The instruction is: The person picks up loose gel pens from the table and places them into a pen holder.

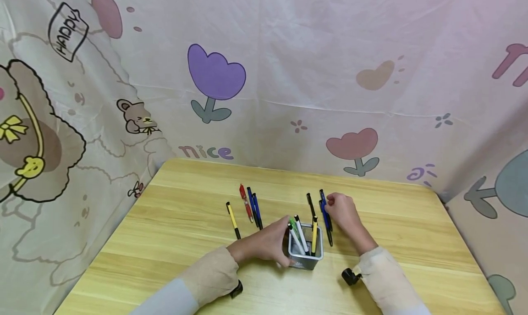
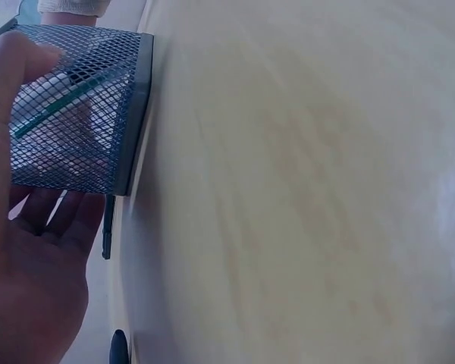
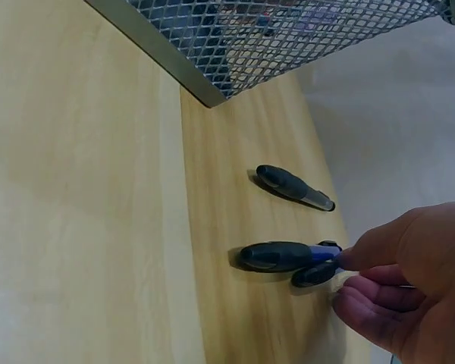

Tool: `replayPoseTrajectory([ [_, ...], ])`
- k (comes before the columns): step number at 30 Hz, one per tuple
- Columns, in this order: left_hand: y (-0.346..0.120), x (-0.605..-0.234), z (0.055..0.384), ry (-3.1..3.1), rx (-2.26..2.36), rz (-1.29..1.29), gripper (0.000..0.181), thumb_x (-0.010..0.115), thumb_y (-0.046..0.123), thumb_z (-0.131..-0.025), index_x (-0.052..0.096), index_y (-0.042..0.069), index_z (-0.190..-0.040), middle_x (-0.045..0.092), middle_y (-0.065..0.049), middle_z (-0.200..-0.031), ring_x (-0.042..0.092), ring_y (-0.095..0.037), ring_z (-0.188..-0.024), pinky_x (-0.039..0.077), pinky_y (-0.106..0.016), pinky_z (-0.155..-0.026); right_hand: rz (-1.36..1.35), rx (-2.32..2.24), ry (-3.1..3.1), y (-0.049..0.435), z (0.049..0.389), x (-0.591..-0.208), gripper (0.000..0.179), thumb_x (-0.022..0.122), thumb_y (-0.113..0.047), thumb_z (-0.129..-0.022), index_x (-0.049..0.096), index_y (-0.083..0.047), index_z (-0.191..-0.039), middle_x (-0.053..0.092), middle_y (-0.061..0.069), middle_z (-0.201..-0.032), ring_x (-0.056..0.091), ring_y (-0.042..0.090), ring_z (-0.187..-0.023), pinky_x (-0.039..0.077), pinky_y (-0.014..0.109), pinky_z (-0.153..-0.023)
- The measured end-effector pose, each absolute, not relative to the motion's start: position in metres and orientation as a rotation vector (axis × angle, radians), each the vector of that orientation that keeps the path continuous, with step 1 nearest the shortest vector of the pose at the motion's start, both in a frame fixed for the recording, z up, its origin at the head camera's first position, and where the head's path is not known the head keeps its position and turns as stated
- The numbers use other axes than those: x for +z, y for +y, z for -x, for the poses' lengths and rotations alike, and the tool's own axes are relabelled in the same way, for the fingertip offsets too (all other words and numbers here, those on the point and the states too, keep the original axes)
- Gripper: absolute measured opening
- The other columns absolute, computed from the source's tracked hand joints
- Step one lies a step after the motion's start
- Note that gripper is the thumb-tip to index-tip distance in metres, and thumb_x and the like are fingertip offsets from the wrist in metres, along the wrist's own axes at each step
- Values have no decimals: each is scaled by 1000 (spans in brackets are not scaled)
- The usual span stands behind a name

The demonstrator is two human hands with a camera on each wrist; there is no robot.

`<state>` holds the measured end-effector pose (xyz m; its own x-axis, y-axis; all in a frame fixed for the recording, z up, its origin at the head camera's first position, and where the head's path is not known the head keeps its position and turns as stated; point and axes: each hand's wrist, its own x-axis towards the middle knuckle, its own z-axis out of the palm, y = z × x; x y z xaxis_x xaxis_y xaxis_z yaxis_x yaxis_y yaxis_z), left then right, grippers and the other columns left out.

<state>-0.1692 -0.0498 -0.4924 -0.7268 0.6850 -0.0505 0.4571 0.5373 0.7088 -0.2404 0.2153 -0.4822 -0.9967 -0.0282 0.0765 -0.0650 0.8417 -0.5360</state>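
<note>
My left hand (image 1: 270, 244) holds the square metal mesh pen holder (image 1: 305, 262) from its left side, thumb and fingers spread around it. Inside the holder stand two white pens (image 1: 301, 234), a green pen (image 1: 293, 224) and a yellow pen (image 1: 315, 237). To the right of the holder, my right hand (image 1: 343, 212) pinches a blue pen (image 3: 316, 274) that lies on the table. Another blue pen (image 3: 277, 255) lies right alongside it. A black pen (image 1: 310, 204) rests just left of these, behind the holder.
Left of the holder, on the wooden table (image 1: 165, 251), lie a yellow pen (image 1: 233, 221), a red pen (image 1: 246, 202) and two blue pens (image 1: 257, 209). A patterned cloth (image 1: 280, 122) hangs along the table's back edge and sides.
</note>
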Motion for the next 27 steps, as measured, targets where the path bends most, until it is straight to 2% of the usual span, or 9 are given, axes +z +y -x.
replayPoseTrajectory([
  [5, -50, -489, 168, 2456, 988, -935, 127, 92, 38, -67, 17, -6, -160, 41, -23, -159, 44, -33, -148, 35, -44, -126, -60, 790, -3021, 213, 241, -478, 32, 71, -5, -87, 71, 10, -115, 76, 23, -107, 73, 33, -97, 63, 45, -84],
  [9, -50, -488, 168, 2456, 988, -940, 127, 92, 37, -67, 16, -5, -161, 39, -23, -161, 42, -34, -149, 34, -45, -126, -53, 725, -3058, 211, 239, -474, 24, 72, -3, -84, 74, 8, -104, 76, 21, -98, 68, 24, -81, 62, 39, -74],
  [11, -50, -488, 168, 2454, 991, -940, 128, 91, 37, -67, 16, -5, -161, 38, -23, -161, 41, -34, -150, 33, -45, -126, -53, 708, -3069, 209, 239, -473, 14, 71, -2, -83, 73, 6, -94, 74, 18, -89, 62, 21, -73, 58, 35, -67],
  [12, -51, -488, 167, 2451, 992, -936, 130, 91, 37, -67, 13, -6, -161, 33, -25, -164, 37, -35, -153, 31, -46, -127, -54, 701, -3069, 209, 239, -473, 9, 71, -2, -83, 72, 4, -89, 73, 17, -85, 60, 20, -71, 56, 33, -64],
  [15, -51, -489, 167, 2450, 996, -936, 128, 91, 38, -67, 16, -5, -161, 38, -23, -162, 41, -33, -150, 33, -45, -127, -43, 705, -3076, 208, 238, -473, 5, 71, -2, -83, 72, 3, -84, 71, 14, -80, 57, 20, -67, 50, 29, -59],
  [18, -50, -489, 168, 2455, 1000, -946, 119, 92, 37, -66, 25, -3, -156, 52, -14, -146, 52, -25, -137, 40, -40, -123, -29, 703, -3082, 208, 238, -474, 7, 72, -3, -84, 74, 3, -87, 73, 14, -83, 59, 20, -68, 50, 28, -60],
  [20, -50, -490, 169, 2459, 1002, -953, 113, 92, 37, -65, 30, -1, -152, 55, -9, -135, 56, -20, -127, 45, -37, -119, -25, 701, -3083, 209, 238, -475, 12, 73, -4, -84, 76, 4, -91, 75, 17, -88, 60, 20, -70, 52, 28, -61],
  [23, -50, -490, 168, 2463, 991, -950, 118, 92, 36, -65, 27, -4, -155, 54, -13, -143, 54, -24, -133, 43, -39, -121, -22, 702, -3076, 211, 238, -475, 14, 71, -5, -84, 76, 5, -93, 76, 19, -91, 61, 21, -71, 52, 30, -62],
  [27, -50, -489, 167, 2462, 973, -935, 132, 91, 37, -66, 11, -9, -161, 31, -27, -165, 36, -36, -153, 31, -46, -127, -28, 711, -3050, 214, 235, -473, 20, 70, -6, -84, 77, 6, -98, 77, 21, -95, 62, 22, -72, 53, 32, -62],
])
